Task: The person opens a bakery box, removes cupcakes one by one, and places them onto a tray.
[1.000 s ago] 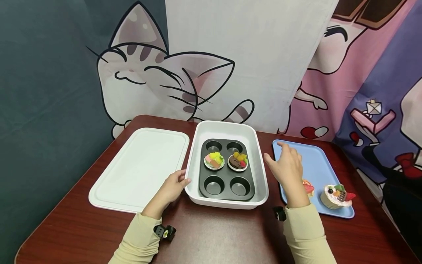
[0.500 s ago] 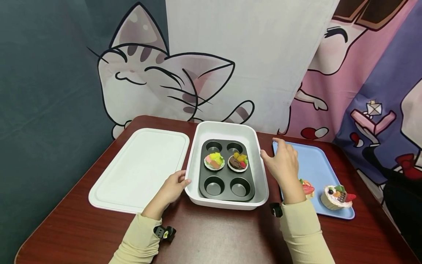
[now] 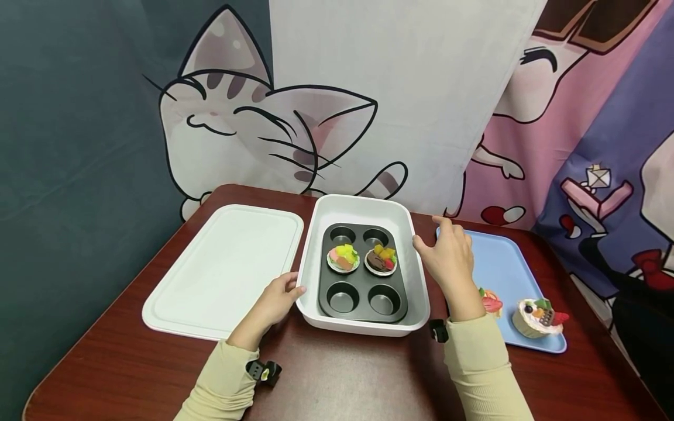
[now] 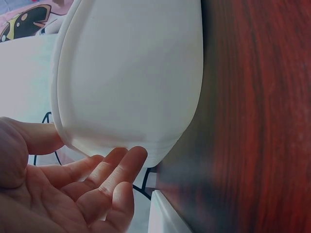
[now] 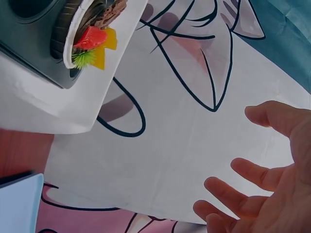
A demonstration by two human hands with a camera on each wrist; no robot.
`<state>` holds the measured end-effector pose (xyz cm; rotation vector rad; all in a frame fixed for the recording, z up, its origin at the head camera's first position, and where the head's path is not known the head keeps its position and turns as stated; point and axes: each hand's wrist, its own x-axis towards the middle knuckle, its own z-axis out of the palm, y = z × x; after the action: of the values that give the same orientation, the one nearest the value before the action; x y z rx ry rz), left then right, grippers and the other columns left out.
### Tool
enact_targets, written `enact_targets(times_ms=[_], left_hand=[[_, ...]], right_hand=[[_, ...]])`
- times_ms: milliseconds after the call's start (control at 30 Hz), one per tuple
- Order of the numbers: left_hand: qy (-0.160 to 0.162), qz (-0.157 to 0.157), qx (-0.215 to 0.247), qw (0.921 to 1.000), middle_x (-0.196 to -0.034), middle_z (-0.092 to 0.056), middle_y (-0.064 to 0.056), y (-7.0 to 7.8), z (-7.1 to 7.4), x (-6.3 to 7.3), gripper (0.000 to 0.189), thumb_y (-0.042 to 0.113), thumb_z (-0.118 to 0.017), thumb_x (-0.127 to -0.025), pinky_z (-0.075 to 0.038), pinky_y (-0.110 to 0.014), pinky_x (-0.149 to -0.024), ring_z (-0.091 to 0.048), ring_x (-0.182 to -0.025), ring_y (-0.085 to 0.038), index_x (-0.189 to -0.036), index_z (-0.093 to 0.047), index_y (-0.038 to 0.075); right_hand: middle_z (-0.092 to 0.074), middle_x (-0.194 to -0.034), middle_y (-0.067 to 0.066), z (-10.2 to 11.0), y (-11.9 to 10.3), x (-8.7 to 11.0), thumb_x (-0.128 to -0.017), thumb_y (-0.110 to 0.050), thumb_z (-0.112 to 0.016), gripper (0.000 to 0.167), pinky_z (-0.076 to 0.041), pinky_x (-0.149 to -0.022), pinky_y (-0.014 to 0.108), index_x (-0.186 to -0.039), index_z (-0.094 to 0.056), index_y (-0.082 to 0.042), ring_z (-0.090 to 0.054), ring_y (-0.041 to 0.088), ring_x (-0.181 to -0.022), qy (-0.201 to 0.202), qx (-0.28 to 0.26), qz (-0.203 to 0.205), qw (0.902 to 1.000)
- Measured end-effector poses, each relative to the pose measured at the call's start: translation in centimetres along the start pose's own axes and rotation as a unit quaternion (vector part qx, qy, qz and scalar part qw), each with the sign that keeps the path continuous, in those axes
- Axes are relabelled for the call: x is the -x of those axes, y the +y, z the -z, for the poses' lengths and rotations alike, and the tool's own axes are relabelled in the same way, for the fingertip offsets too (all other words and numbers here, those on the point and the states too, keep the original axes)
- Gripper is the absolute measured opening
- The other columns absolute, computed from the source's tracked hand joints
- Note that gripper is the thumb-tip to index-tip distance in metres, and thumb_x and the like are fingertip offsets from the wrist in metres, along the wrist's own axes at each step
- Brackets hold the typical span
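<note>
A white plastic bin stands mid-table with a dark muffin tin inside. Two fruit-topped toy cupcakes sit in the tin's middle row: a yellow and pink one on the left, a chocolate one on the right. My left hand grips the bin's left rim near its front corner; in the left wrist view the thumb is at the rim and the fingers touch the outer wall. My right hand, holding nothing, hovers between the bin's right side and the blue tray, fingers spread.
On the blue tray are a cream-topped cupcake and a strawberry pastry, partly hidden by my right wrist. A flat white lid lies left of the bin. Printed cloth hangs behind the brown table.
My right hand has shifted left and slightly away from me, from over the blue tray toward the bin's right rim. The left hand keeps its hold on the bin.
</note>
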<state>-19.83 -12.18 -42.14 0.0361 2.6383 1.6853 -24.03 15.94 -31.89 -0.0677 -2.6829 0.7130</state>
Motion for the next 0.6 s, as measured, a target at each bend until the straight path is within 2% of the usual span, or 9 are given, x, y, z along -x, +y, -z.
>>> enact_targets(times_ms=[200, 600], left_hand=[[0.0, -0.003, -0.001, 1.0, -0.104, -0.057, -0.022, 0.0, 0.0, 0.0, 0.038, 0.005, -0.053, -0.085, -0.042, -0.04, -0.082, -0.054, -0.096, -0.027, -0.119, -0.044, -0.011], [-0.002, 0.001, 0.003, 1.0, -0.105, -0.056, -0.023, 0.1, -0.2, 0.0, 0.037, 0.005, -0.052, -0.086, -0.041, -0.04, -0.083, -0.054, -0.096, -0.027, -0.119, -0.044, -0.01]], right_hand=[[-0.045, -0.112, 0.022, -0.1, -0.5, -0.4, -0.078, -0.03, -0.058, 0.053, -0.033, -0.079, 0.049, -0.123, -0.044, -0.005, -0.036, 0.038, -0.102, 0.016, -0.009, 0.01, 0.9998], [-0.047, -0.111, 0.02, -0.6, -1.6, -1.0, -0.079, -0.029, -0.059, 0.051, -0.034, -0.078, 0.047, -0.123, -0.046, -0.006, -0.039, 0.035, -0.099, 0.022, -0.031, 0.021, 0.9991]])
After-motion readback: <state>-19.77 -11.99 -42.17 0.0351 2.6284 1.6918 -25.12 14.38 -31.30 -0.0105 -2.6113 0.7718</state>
